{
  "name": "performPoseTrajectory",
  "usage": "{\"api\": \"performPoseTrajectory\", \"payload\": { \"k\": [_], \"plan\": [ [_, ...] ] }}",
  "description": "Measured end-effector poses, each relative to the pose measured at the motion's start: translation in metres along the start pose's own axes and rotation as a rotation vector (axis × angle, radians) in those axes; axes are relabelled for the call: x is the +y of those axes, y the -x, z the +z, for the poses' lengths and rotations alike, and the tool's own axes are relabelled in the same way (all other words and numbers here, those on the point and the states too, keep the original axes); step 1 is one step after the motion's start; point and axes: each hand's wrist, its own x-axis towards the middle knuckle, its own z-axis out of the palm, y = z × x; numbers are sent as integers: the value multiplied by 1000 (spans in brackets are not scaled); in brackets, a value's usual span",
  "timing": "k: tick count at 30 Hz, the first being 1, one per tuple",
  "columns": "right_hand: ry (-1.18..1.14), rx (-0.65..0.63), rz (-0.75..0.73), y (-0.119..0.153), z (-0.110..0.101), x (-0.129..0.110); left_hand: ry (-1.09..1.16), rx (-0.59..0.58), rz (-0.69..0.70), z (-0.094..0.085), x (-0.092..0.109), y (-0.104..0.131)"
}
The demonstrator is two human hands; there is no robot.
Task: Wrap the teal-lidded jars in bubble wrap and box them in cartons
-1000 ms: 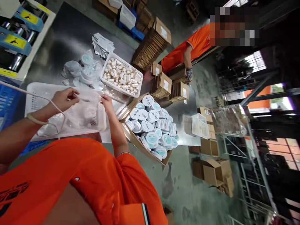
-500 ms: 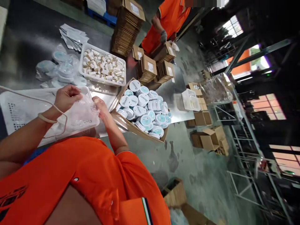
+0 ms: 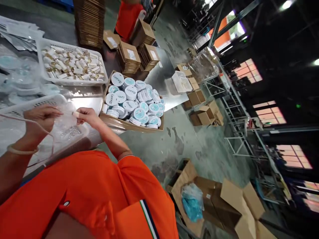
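My left hand (image 3: 41, 120) and my right hand (image 3: 86, 117) hold a clear plastic bag (image 3: 66, 119) between them, fingers pinched at its two sides. Both are over a white perforated basket (image 3: 47, 99) with more clear plastic in it. Right of my right hand, a cardboard box (image 3: 129, 127) holds several round white and light-blue discs (image 3: 131, 92) with printed lettering. Beyond the hands, a white tray (image 3: 106, 71) contains several small white bottles (image 3: 72, 63) with gold-coloured parts. Bagged discs (image 3: 25, 78) are piled at the left.
Flattened carton stacks (image 3: 128, 56) stand across the metal table (image 3: 171, 94), near a person in orange (image 3: 127, 20). Silvery packets (image 3: 22, 31) lie at far left. An open carton with a blue bag (image 3: 193, 204) is on the floor at lower right.
The view has swung right, so the table's things appear further left. My hands still hold the clear plastic, with the fingers of my right hand now pointing more to the left.
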Motion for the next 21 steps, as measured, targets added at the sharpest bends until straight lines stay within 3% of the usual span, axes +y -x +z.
{"api": "performPoseTrajectory", "payload": {
  "k": [2,4,6,9,12,16,21],
  "plan": [
    [360,244,-21,2,-42,-17,-137,14,69,-11,-8,-9],
    [679,632,1,-3,-81,-31,-207,-71,114,-15,-14,-15],
    [827,832,86,-13,-109,-37,-235,-173,75,-10,-17,-19],
    [870,851,158,-28,-125,-32,-219,-207,-136,6,-17,-20],
    [895,801,181,-29,-125,-23,93,-194,-265,15,-15,-20],
    [900,852,202,-18,-142,-25,536,-192,-288,6,-20,-24],
    [859,961,291,-26,-157,-33,544,-88,-326,-11,-32,-21]
  ]
}}
